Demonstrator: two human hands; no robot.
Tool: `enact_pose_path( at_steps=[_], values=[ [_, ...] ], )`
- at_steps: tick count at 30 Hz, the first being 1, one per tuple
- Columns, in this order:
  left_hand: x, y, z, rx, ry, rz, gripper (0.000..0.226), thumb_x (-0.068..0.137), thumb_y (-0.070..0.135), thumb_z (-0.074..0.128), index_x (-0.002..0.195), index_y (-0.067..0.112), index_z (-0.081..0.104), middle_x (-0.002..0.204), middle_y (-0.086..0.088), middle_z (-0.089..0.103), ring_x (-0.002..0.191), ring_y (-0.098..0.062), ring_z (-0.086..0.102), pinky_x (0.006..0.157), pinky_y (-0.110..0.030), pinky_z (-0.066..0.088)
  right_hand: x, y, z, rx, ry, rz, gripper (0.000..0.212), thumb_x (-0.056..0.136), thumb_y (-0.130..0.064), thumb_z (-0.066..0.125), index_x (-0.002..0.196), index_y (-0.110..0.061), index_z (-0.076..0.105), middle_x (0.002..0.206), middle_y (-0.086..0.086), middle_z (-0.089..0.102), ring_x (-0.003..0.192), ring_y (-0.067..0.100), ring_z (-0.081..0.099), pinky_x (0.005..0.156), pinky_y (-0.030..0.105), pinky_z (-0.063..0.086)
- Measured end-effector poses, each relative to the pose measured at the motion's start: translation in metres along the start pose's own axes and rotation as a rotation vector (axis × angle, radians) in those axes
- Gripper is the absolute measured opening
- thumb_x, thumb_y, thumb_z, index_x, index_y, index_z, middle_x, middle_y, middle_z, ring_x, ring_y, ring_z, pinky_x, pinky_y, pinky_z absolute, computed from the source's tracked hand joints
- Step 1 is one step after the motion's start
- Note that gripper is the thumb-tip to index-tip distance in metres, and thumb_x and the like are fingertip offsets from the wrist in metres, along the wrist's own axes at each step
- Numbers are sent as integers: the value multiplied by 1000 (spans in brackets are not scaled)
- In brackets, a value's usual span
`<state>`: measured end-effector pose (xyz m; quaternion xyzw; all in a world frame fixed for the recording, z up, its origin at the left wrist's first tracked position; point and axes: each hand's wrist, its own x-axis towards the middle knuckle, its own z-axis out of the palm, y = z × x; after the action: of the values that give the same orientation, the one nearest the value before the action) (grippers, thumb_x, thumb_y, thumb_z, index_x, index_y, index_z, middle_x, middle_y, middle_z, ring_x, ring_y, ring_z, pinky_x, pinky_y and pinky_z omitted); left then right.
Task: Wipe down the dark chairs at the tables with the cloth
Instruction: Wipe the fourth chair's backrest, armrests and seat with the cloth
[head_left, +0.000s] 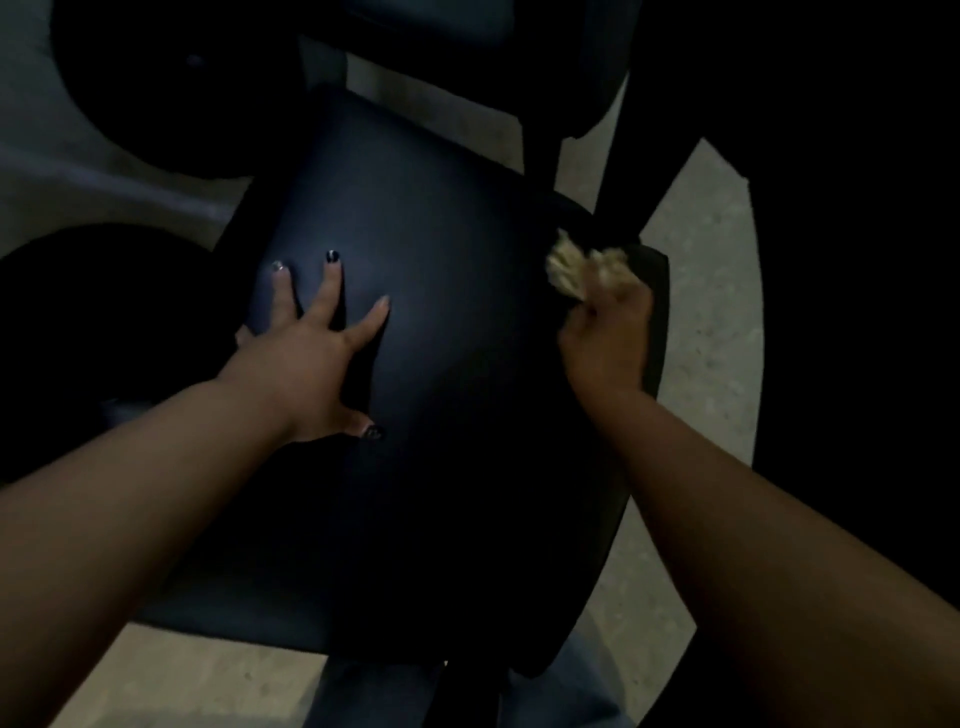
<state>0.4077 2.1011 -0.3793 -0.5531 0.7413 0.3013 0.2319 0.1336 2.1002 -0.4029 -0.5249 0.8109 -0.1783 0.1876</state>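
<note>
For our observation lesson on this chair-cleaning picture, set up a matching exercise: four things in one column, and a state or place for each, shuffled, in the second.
Column one:
1. left hand
2. right hand
3. cloth
4. floor

Column two:
A. pale and bunched, at the seat's right edge
B. light, speckled, seen beneath the chair
C. fingers spread flat on the seat
D. gripping the cloth

Pairs: 1-C, 2-D, 3-A, 4-B
</note>
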Motion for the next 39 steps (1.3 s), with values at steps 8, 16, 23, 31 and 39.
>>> enact_pose_path(
  at_steps=[8, 16, 23, 31, 39],
  values=[
    [-3, 5, 10, 4, 39, -19, 124, 65, 58, 80, 150, 47, -10, 150, 1, -43, 139, -45, -30, 102, -73, 27, 8, 10, -7, -134, 65, 605, 38, 96, -14, 44, 131, 0, 48, 138, 20, 45, 125, 33, 42, 100, 24, 21],
    [-4, 2, 14, -30, 86, -37, 126, 59, 57, 84, 150, 50, -4, 155, 6, -35, 143, -38, -26, 104, -73, 24, -45, -109, 67, 34, -173, -93, 44, 93, -11, 45, 136, -16, 47, 130, 18, 44, 113, 33, 45, 87, 34, 38],
    [-5, 1, 15, -57, 97, -42, 124, 59, 54, 85, 150, 50, 1, 156, 7, -32, 144, -38, -24, 106, -73, 22, -68, 16, -1, -59, 80, 285, 38, 92, -8, 45, 129, -6, 53, 128, 18, 44, 104, 36, 53, 98, 35, 39],
    [-5, 2, 18, -82, 143, -57, 124, 55, 52, 87, 149, 51, 6, 158, 9, -26, 145, -35, -20, 107, -72, 22, -71, -54, 45, -7, 116, 444, 13, 95, -18, 49, 108, -18, 45, 105, 12, 53, 102, 32, 56, 69, 20, 27],
    [-6, 1, 15, -41, 135, -66, 114, 56, 59, 84, 147, 50, 15, 159, 10, -25, 146, -35, -17, 104, -70, 30, -92, -94, 70, -29, -250, -166, 51, 95, -19, 47, 144, -19, 35, 138, 13, 31, 120, 34, 40, 94, 41, 43]
  ],
)
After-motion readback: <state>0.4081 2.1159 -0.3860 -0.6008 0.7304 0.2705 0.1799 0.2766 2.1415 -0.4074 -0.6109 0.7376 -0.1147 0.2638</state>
